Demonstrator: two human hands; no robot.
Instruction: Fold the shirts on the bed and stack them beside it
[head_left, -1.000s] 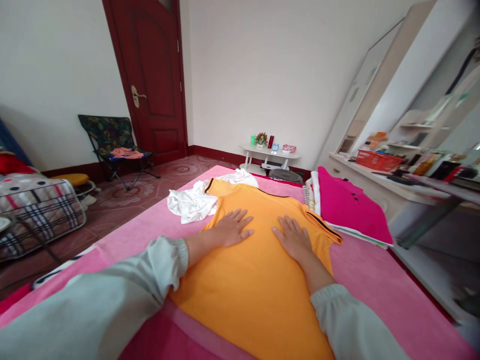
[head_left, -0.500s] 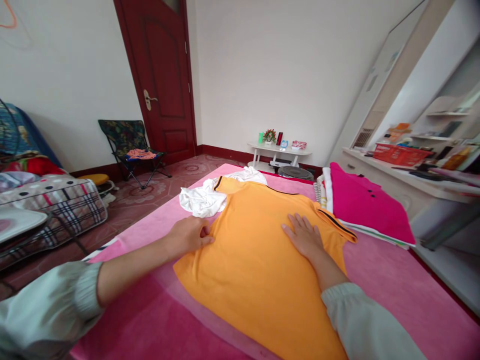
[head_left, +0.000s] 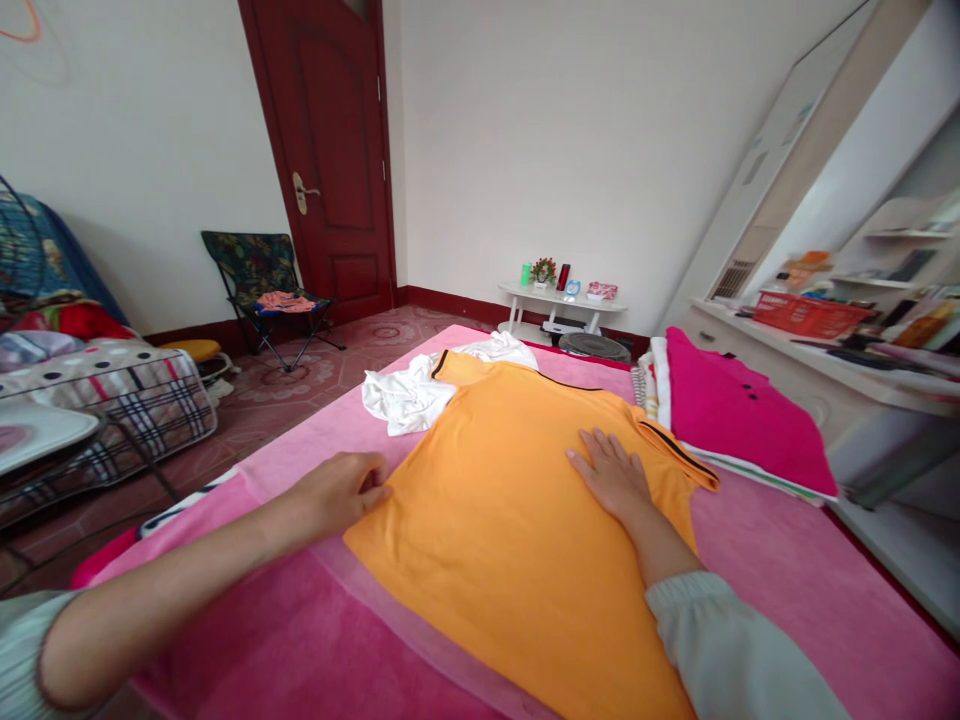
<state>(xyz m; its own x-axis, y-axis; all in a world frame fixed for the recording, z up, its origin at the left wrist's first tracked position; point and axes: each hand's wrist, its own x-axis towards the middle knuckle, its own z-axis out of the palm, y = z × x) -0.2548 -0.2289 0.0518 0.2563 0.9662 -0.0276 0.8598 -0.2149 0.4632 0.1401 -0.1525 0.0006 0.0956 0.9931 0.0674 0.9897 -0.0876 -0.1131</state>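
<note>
Seen from your head camera, an orange shirt (head_left: pixel 502 470) lies spread over a pink bed cover (head_left: pixel 765 550), between a crumpled white garment (head_left: pixel 409 398) and a stack topped by a magenta garment (head_left: pixel 739 405). Your right hand (head_left: pixel 615 478) rests open and flat on the shirt, grasping nothing, while your left hand (head_left: pixel 341 492) curls half closed at its left edge, whether pinching cloth one cannot tell.

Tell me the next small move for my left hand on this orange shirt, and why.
Perhaps ease your left hand gently outward to smooth the orange shirt: the fingertips are at its left edge, faint creases show nearby, and your right hand lies flat on it.
</note>
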